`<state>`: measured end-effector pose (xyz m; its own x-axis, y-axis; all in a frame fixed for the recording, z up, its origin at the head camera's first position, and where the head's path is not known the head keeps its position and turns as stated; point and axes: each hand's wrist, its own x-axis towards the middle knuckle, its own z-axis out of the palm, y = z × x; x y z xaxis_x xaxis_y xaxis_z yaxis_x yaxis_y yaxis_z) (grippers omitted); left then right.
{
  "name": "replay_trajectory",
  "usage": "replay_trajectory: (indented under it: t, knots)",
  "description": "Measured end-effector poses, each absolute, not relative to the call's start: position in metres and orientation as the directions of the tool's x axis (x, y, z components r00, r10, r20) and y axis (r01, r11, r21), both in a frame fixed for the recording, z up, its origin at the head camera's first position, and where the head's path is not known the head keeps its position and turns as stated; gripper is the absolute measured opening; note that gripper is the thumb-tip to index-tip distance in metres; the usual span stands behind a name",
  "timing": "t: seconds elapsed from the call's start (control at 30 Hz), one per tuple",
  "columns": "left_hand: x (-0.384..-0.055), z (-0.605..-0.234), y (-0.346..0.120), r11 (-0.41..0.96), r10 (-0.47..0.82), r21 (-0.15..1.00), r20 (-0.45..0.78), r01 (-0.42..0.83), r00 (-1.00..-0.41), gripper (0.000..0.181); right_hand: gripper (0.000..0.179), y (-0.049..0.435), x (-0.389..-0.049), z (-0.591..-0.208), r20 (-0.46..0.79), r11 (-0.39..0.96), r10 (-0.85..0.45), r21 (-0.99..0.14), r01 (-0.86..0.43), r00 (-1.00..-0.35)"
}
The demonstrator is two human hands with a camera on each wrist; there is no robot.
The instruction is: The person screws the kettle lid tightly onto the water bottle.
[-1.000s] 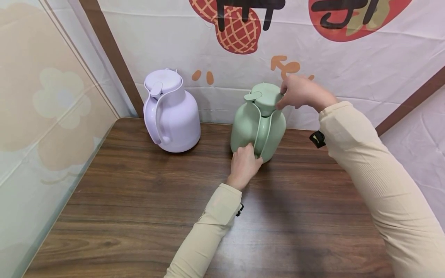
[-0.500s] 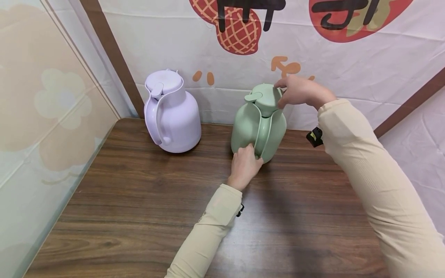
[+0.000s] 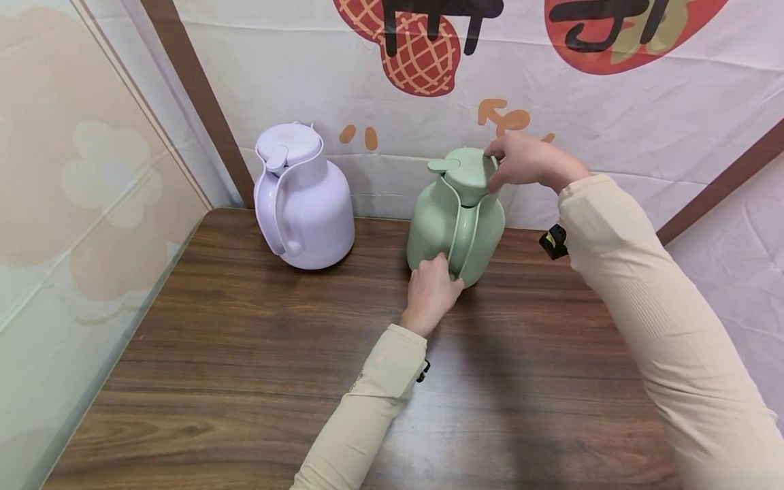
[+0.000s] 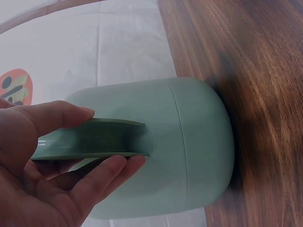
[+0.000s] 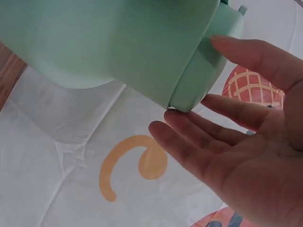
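A pale green vacuum jug (image 3: 429, 218) stands upright on the table near the back wall. My left hand (image 3: 431, 292) grips the lower part of its handle (image 4: 106, 138), thumb on one edge and fingers on the other in the left wrist view. At the jug's top, my right hand (image 3: 529, 163) holds the round lid (image 3: 473, 169) by its right side. The right wrist view has the thumb on the lid's side and the fingertips round its far edge. The lid's small lever (image 3: 444, 165) points left, over the jug's shoulder.
A lilac vacuum jug (image 3: 315, 211) of the same shape stands to the left, its lid on. The brown wooden table (image 3: 245, 381) ends at a printed cloth wall (image 3: 275, 68) behind both jugs. Another cloth (image 3: 79, 170) hangs along the left side.
The lid's lever has swung slightly toward the wall as the lid turned. My right fingers have shifted a little on the lid; my left hand and the jug's body stay put.
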<state>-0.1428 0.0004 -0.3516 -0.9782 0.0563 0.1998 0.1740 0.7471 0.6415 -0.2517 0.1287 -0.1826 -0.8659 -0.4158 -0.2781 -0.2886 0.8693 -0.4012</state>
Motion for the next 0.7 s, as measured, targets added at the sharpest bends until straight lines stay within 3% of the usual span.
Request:
replay_trajectory:
  t: [0.13, 0.27, 0.43, 0.7]
  knots:
    - [-0.143, -0.351, 0.0, 0.748, 0.058, 0.642, 0.192, 0.17, -0.98, 0.023, 0.052, 0.127, -0.251, -0.183, -0.249, 0.889, -0.402, -0.337, -0.311, -0.881]
    - [-0.143, -0.351, 0.0, 0.747, 0.059, 0.643, 0.186, 0.167, -0.981, 0.022, 0.022, 0.124, -0.249, -0.183, -0.225, 0.912, -0.377, -0.259, -0.318, -0.898]
    - [-0.142, -0.351, 0.0, 0.743, 0.061, 0.649, 0.18, 0.165, -0.982, 0.02, 0.036, 0.121, -0.246, -0.182, -0.239, 0.932, -0.333, -0.228, -0.28, -0.912]
    - [-0.143, -0.352, -0.001, 0.743, 0.063, 0.646, 0.192, 0.174, -0.979, 0.019, 0.017, 0.116, -0.243, -0.178, -0.248, 0.945, -0.285, -0.232, -0.229, -0.926]
